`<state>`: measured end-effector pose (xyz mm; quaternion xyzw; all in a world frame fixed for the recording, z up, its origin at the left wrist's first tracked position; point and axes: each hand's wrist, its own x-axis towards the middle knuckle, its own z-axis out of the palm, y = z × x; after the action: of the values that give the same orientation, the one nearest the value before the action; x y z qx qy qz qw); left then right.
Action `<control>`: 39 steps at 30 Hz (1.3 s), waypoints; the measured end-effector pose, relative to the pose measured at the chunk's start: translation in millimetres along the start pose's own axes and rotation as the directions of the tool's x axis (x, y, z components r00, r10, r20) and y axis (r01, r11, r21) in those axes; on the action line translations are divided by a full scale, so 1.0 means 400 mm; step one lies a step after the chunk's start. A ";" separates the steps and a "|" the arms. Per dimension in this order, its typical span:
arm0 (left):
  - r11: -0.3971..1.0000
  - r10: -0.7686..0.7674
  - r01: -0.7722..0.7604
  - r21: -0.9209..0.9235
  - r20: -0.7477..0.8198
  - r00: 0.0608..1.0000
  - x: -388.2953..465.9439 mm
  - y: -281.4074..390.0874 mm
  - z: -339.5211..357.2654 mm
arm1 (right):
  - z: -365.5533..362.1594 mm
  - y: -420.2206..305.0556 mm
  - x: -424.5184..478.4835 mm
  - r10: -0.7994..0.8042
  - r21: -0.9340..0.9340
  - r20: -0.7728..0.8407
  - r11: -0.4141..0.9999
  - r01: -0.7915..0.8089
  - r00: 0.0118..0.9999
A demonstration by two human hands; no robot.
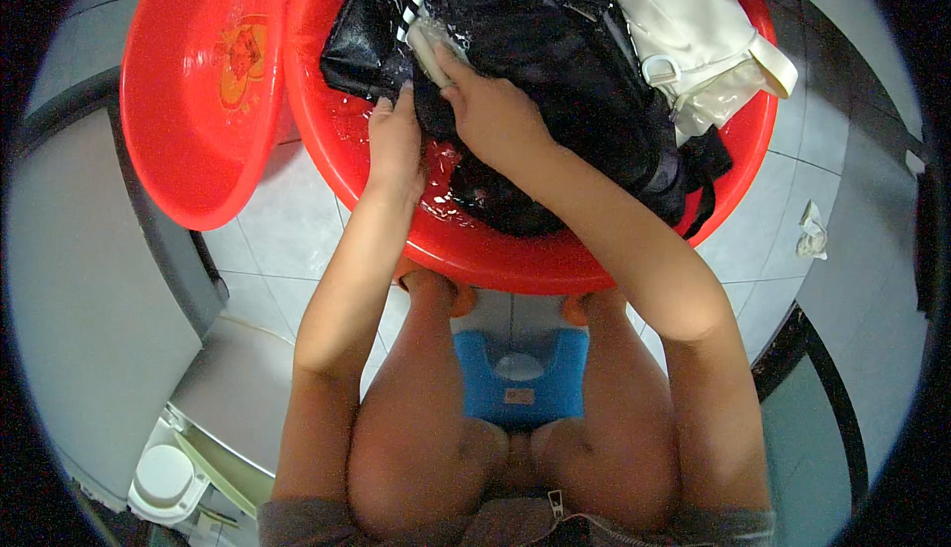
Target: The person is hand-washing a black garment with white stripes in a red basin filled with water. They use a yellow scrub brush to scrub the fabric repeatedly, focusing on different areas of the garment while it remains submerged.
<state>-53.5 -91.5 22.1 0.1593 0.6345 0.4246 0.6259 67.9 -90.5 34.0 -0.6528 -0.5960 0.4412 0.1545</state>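
Observation:
A large red plastic basin (520,264) holds water and a wet black bag (542,49). My right hand (494,105) grips a pale, whitish brush-like tool (429,53) against the black fabric, beside a black-and-white striped cord (410,17). The tool's working side is hidden. My left hand (397,134) is at the bag's left edge, its fingertips against the black material; whether they pinch it is unclear. A cream-coloured bag (669,19) with a D-shaped ring lies over the basin's right side, partly on top of the black bag.
A smaller red basin (178,101) with a printed picture stands tilted at the left. Below my legs is a blue plastic stool (520,391). Crumpled white paper (812,231) lies on the tiled floor (750,250) at the right. A white-lidded container (165,473) is at lower left.

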 end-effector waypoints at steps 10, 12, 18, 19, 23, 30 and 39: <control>0.970 0.068 -0.046 -0.237 0.084 0.994 0.003 0.035 -0.019 | -0.106 0.197 -0.054 -0.050 -0.135 -0.192 0.991 0.024 0.980; 0.969 0.082 -0.039 -0.246 0.167 0.982 0.007 0.026 -0.025 | -0.097 0.218 -0.034 -0.027 -0.212 -0.184 0.977 -0.013 0.982; 0.891 0.282 -0.364 0.271 0.300 0.911 0.026 -0.056 0.014 | -0.059 0.274 0.037 0.108 -0.421 -0.063 0.899 -0.124 0.992; 0.875 0.274 -0.371 0.311 0.315 0.909 0.020 -0.064 0.041 | -0.046 0.315 0.044 0.069 -0.387 -0.109 0.916 -0.106 0.992; 0.727 0.129 -0.325 0.605 0.345 0.930 0.095 -0.110 0.080 | 0.014 0.378 0.091 0.332 -0.144 -0.138 0.925 -0.351 0.933; 0.298 0.223 -0.414 0.860 0.359 0.907 0.239 -0.260 0.101 | -0.039 0.270 0.080 0.355 -0.103 0.039 0.931 -0.350 0.934; 0.520 -0.101 -0.307 0.797 0.415 0.904 -0.026 -0.059 -0.043 | -0.118 0.250 0.002 0.198 -0.216 0.046 0.959 -0.184 0.979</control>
<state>-60.1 -119.0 8.9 0.5669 0.6021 0.0556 0.5594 167.7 -98.5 -12.5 -0.7047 -0.5786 0.4100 0.0210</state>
